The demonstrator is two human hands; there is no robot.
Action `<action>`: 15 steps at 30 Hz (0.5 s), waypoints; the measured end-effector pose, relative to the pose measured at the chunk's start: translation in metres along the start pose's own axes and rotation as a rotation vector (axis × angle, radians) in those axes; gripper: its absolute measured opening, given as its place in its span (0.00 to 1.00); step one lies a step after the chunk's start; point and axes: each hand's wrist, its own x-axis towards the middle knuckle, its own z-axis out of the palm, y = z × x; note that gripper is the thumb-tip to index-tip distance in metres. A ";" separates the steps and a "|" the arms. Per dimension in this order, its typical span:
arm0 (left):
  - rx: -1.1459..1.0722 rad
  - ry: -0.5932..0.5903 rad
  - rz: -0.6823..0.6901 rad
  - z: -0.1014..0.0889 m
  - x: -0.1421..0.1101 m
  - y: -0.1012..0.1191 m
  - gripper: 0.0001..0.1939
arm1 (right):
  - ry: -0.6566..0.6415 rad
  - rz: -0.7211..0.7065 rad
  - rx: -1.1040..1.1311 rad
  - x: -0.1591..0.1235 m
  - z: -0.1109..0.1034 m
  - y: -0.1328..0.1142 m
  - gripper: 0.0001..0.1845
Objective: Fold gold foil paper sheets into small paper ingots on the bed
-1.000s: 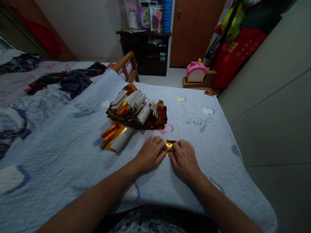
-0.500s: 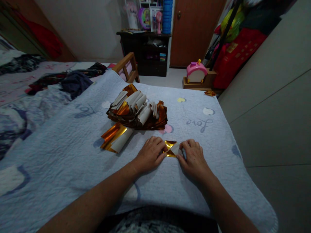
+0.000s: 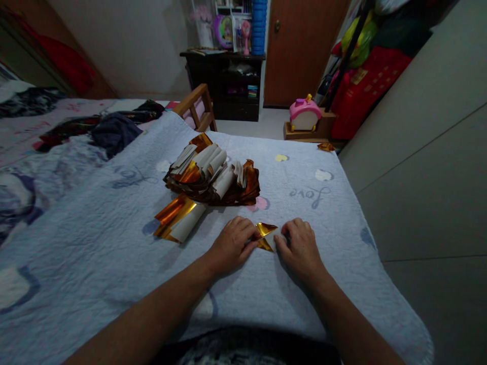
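Observation:
On the light blue quilt (image 3: pixel 327 274) in front of me lies a small folded piece of gold foil paper (image 3: pixel 265 229), gold flaps outward and a pale part between them. My left hand (image 3: pixel 235 243) is closed on its left end, thumb and fingers pinching it. My right hand (image 3: pixel 300 248) rests at its right side, fingers curled, with a gap between thumb and forefinger; the thumb tip is close to the paper's edge. Beyond my left hand is a heap of gold foil papers (image 3: pixel 213 175) with pale backs, curled and stacked. A few curled sheets (image 3: pixel 178 218) stick out towards me.
A small gold piece (image 3: pixel 326 147) lies at the quilt's far right corner. Clothes (image 3: pixel 114 132) are piled on the bed at left. A wooden chair (image 3: pixel 198 106), a dark cabinet (image 3: pixel 224 86) and a pink toy (image 3: pixel 305 114) stand beyond. A pale wardrobe (image 3: pixel 426 167) borders the right.
My right thumb and forefinger have parted and come off the paper's right end. The gold flaps have shifted and point more to the right. My left hand keeps its pinch.

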 end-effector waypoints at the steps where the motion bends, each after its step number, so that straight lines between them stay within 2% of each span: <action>1: -0.001 0.005 0.014 0.000 0.000 -0.001 0.02 | 0.000 0.001 0.029 0.000 0.000 0.001 0.06; 5: 0.019 0.022 0.064 0.002 -0.001 -0.005 0.06 | -0.002 0.020 0.128 0.000 -0.002 0.002 0.06; 9: 0.103 0.026 0.092 0.002 0.000 -0.003 0.07 | -0.026 0.004 0.176 0.000 -0.004 0.002 0.02; 12: 0.180 0.009 0.107 0.002 0.001 0.001 0.09 | -0.036 -0.038 0.225 0.000 -0.006 0.004 0.10; 15: 0.205 -0.006 0.087 0.003 0.000 0.004 0.09 | -0.071 -0.091 0.268 0.001 -0.008 0.005 0.14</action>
